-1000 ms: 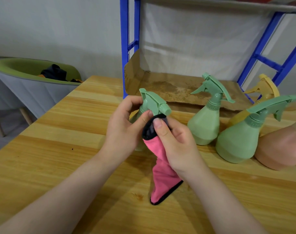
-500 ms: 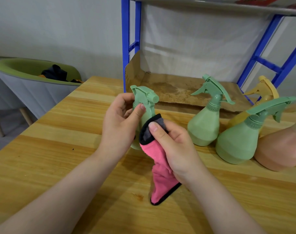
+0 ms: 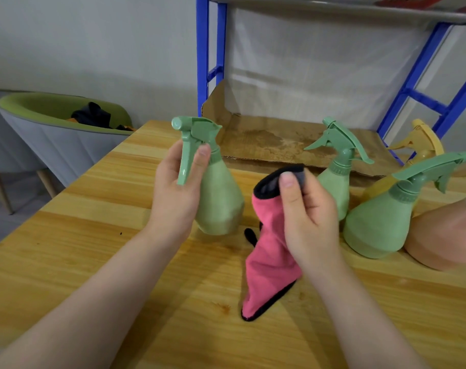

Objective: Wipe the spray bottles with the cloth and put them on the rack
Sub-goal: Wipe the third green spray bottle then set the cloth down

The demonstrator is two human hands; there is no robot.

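Five spray bottles were in frame, and the one that mattered was the green spray bottle (image 3: 218, 198) held up in the middle, just left of centre. Its long axis ran pretty much upright, maybe tipped a touch, fat base down just above the wooden table (image 3: 67, 249), nozzle pointing toward the left of the frame and the trigger hanging down on the near side. The left hand (image 3: 177, 193) was curled round its neck and shoulder, thumb up beside the collar behind the trigger. The right hand (image 3: 310, 217), just right of the bottle and not touching it, was pinching the pink cloth (image 3: 269, 259) between thumb and fingers near its black-edged top, with the rest hanging down so the tip met the table. Over on the right side stood a second green bottle (image 3: 335, 187), nozzle aimed left, a bigger green bottle (image 3: 378, 225) in front of it, a yellow bottle (image 3: 420, 145) tucked behind, and a peach bottle (image 3: 444, 235) cut off by the right edge. No labels or writing I could read on any of them. Behind, in the upper middle, the blue rack (image 3: 202, 62) had a stained sheet of cardboard (image 3: 266, 139) lying on its low shelf. Upper left was a plain pale wall and a green and grey chair (image 3: 53, 134) with something dark sitting in it.
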